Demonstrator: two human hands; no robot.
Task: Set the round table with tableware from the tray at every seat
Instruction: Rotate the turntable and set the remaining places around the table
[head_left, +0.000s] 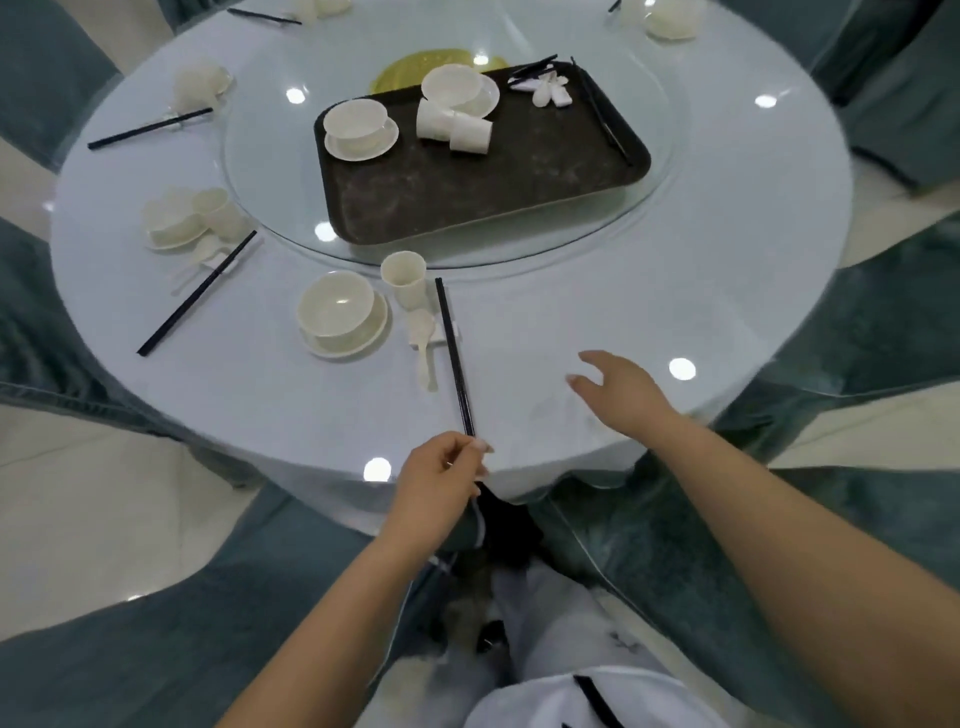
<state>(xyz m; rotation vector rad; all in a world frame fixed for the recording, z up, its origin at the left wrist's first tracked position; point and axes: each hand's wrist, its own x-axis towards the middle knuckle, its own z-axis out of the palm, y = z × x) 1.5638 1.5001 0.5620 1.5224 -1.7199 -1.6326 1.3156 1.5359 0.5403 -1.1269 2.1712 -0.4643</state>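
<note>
Chopsticks (453, 353) sat pinched at their near end in my left fingers (467, 451), right hand (621, 389) spread; a nudge might've knocked the spoon (426, 345) beside them.

Glossy white bowl (335, 304) — matt, scuffed tray (483, 187) — glass turntable (270, 171).

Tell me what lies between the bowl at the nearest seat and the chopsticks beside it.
In the head view, a white spoon lies between the bowl and the chopsticks, with a white cup standing at the far end of that gap.
</note>
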